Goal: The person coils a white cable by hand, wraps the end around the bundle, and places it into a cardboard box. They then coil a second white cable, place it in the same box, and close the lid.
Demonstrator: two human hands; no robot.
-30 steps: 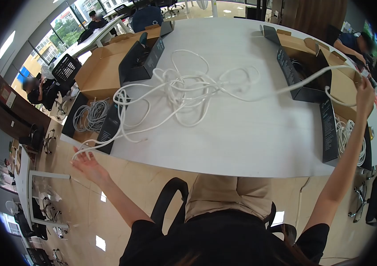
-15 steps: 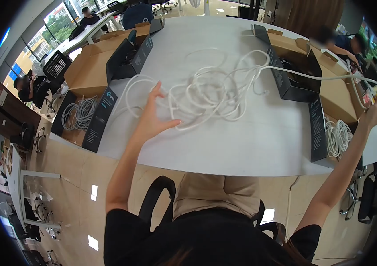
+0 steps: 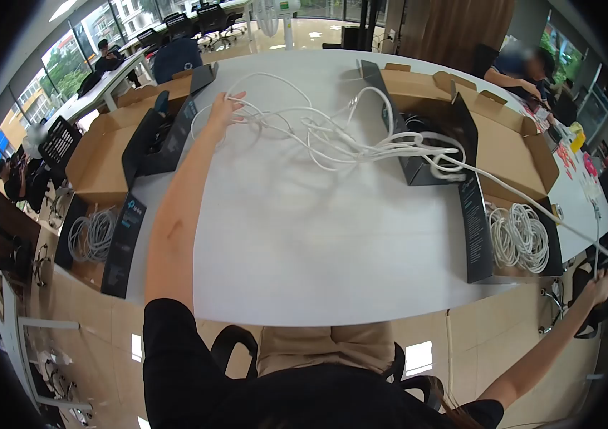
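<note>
A long tangle of white cable (image 3: 347, 146) stretches across the table, its loops partly lifted and blurred. At the table's far left, my left hand (image 3: 227, 113) has its fingers curled around strands of the cable. My right hand (image 3: 601, 286), out past the table's right end, is closed on the same cable; one length runs from it back to the tangle, and another strand hangs near it. Part of the tangle overlaps the edge of the black box (image 3: 425, 171) on the right.
On the white table (image 3: 304, 257), open black cardboard boxes stand at both sides. Coiled grey cable (image 3: 93, 236) lies in the near left box, coiled white cable (image 3: 518, 238) in the near right one. Another person (image 3: 526, 71) sits beyond the right end, near small colourful items.
My left hand has reached farther forward and left and closed on the cable. My right hand has moved down, pulling its length. The tangle has stretched out and shifted right.
</note>
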